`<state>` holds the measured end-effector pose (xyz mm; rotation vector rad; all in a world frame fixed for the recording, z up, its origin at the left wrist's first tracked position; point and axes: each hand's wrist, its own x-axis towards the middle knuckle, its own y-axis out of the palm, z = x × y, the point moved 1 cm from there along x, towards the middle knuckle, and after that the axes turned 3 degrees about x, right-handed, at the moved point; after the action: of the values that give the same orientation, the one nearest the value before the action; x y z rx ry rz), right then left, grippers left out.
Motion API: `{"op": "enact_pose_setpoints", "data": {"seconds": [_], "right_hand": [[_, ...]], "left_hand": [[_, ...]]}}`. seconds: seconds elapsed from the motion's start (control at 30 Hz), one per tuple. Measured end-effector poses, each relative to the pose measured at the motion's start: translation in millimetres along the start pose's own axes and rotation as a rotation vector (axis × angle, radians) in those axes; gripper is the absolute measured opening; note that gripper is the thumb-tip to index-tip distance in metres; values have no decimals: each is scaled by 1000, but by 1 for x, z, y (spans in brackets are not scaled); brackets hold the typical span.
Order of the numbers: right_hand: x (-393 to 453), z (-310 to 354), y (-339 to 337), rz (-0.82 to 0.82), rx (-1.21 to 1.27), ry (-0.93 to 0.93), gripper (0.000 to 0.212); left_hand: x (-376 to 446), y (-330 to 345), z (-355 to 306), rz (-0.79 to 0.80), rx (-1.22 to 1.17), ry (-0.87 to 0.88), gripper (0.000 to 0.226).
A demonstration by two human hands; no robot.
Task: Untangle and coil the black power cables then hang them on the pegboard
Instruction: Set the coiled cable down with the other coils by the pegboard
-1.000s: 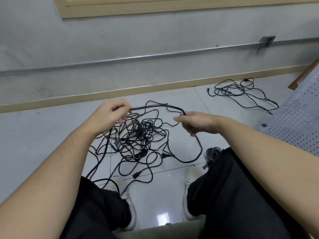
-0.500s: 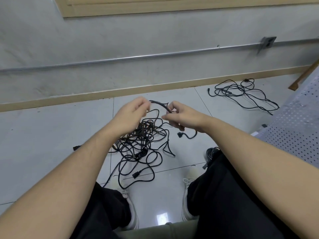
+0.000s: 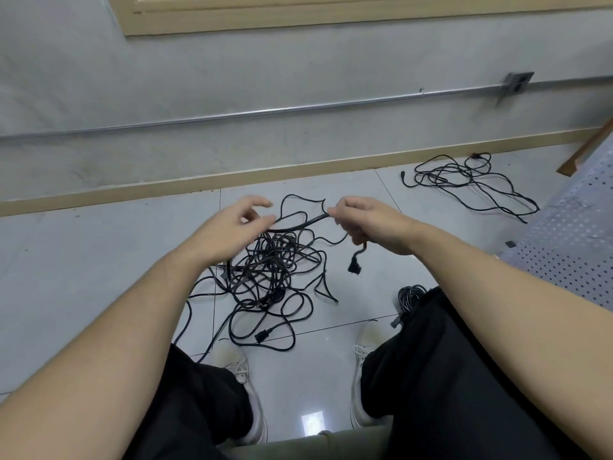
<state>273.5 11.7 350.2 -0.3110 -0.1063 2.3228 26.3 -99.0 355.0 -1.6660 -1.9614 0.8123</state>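
Nearest: black-trousered knees point(image 3: 441, 376) and two pale shoes point(image 3: 363, 356) on glossy white floor tile point(image 3: 99, 260). Just past the right knee, a small coiled cable bundle point(image 3: 411, 295) lies on the floor. Between the feet and the wall sits the tangled pile of black power cables point(image 3: 272, 277), one plug point(image 3: 263, 336) at its near edge. Above the pile both hands are raised: right hand point(image 3: 371, 224) grips one cable strand point(image 3: 302, 222) in curled fingers, with the strand's plug end point(image 3: 355, 265) dangling below the fist; left hand point(image 3: 229, 230) has thumb and fingers loosely curled at the strand's other end (contact unclear, can't tell if it's pinching). Far right, a second loose cable heap point(image 3: 464, 182) lies near the baseboard point(image 3: 199, 182). The perforated pegboard point(image 3: 570, 247) is at the right edge. Farthest, a grey wall carries a metal conduit point(image 3: 298, 109).
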Motion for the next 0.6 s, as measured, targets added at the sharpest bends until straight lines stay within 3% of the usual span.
{"op": "enact_pose_setpoints", "data": {"seconds": [0.1,0.17,0.33,0.5,0.6], "right_hand": [[-2,10,14,-25,-29,-36,25],[-2,16,19,-89,-9,-56,22],[2,18,10,-194,107,3,43],[9,18,7,-147,377,-61,27],[10,20,7,-199,290,-77,26]], "left_hand": [[-1,25,-13,206,132,75,45],[0,40,-22,266,178,123,32],[9,39,-26,68,-81,127,34],[8,37,-29,64,-119,137,31],[10,36,-26,45,-179,113,40]]}}
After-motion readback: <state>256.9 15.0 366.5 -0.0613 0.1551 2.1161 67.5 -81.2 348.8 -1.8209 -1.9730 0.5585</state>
